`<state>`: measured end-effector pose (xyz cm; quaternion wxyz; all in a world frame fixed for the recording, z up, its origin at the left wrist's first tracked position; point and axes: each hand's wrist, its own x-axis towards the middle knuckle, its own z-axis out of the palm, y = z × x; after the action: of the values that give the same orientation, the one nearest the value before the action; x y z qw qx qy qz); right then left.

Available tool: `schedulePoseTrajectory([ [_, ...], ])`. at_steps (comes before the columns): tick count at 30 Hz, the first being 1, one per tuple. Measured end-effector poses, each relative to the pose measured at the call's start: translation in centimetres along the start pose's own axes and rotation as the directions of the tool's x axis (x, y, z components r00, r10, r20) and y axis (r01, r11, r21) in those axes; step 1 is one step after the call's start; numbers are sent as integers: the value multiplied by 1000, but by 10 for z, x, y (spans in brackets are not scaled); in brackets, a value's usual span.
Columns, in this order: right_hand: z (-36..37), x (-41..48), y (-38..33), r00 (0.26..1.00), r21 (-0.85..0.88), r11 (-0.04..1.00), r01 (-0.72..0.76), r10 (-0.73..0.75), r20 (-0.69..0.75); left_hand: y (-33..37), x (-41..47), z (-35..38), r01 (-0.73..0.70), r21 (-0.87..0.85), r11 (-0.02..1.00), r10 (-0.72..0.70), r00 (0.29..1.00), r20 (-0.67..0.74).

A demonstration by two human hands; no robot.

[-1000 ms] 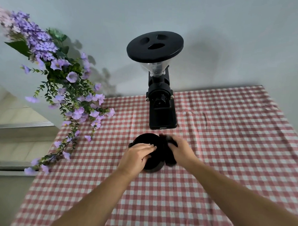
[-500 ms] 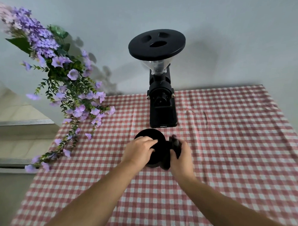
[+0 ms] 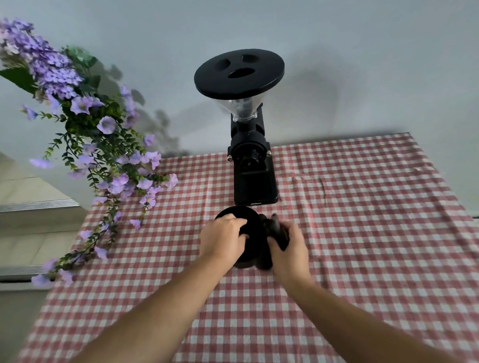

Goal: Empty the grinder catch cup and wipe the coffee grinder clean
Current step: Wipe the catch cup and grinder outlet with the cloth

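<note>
Both hands meet at the centre of the frame over the red-checked counter (image 3: 368, 214). Left hand (image 3: 225, 239) curls its fingers over the rim of the black catch cup (image 3: 254, 231), gripping it. Right hand (image 3: 289, 249) is closed around a dark cloth (image 3: 276, 228) pressed against the cup's right side. Just above them stands the black coffee grinder (image 3: 254, 168); purple flowers (image 3: 97, 136) hang at upper left.
</note>
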<state>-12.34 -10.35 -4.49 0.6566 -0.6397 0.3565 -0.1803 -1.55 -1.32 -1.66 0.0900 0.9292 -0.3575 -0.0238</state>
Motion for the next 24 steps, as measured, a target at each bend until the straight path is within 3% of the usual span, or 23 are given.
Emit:
schedulePoseTrajectory([
  [3, -5, 3, -5, 995, -109, 989, 104, -105, 1, 7, 3, -1, 33, 1, 999, -33, 999, 20],
  [7, -7, -5, 20, 998, -327, 944, 50, -31, 62, 9, 4, 0, 87, -42, 995, -86, 996, 24],
  [11, -7, 6, 2, 994, -167, 981, 96, -104, -43, 12, 5, -2, 105, -24, 994, -104, 994, 33],
  [13, -3, 1, -2, 989, -171, 975, 140, -147, -30, 14, 5, -2, 107, -7, 994, -107, 994, 30],
  [18, 2, -22, 27, 999, -242, 970, -24, 32, 30, 19, 7, -4, 148, -22, 989, -147, 989, 24],
  [24, -1, -12, 12, 999, -69, 997, -35, 32, -36, 24, 13, -8, 250, -55, 967, -247, 967, 58],
])
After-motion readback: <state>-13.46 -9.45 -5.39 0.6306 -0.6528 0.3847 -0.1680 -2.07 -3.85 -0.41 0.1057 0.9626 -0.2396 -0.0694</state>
